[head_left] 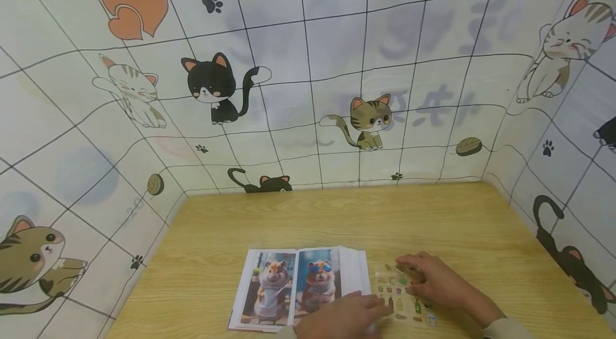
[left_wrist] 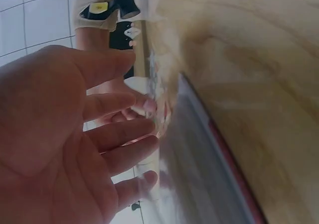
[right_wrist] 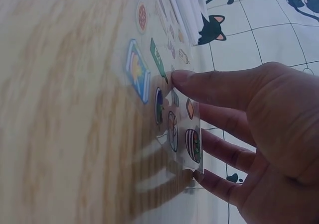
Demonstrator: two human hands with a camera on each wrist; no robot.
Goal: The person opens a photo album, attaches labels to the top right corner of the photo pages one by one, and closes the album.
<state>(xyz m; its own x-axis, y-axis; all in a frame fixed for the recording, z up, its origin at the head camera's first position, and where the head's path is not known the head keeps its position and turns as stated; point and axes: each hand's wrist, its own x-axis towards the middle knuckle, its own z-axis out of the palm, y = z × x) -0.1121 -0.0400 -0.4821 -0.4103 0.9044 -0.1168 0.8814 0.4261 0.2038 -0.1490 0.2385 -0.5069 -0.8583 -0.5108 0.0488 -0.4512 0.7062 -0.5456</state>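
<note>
A clear sticker sheet printed with small food and bottle pictures lies on the table, right of an open photo album. My right hand holds the sheet near its far right corner. In the right wrist view the thumb is on its printed face, the other fingers at its far edge, where the corner looks slightly raised. My left hand reaches over the album's right page, fingers extended toward the sheet's left side. In the left wrist view those fingers are spread loosely and grip nothing.
The album shows two hamster pictures, with a stack of loose-edged pages at its right. The wood-grain table meets a cat-patterned tiled cover behind and on both sides.
</note>
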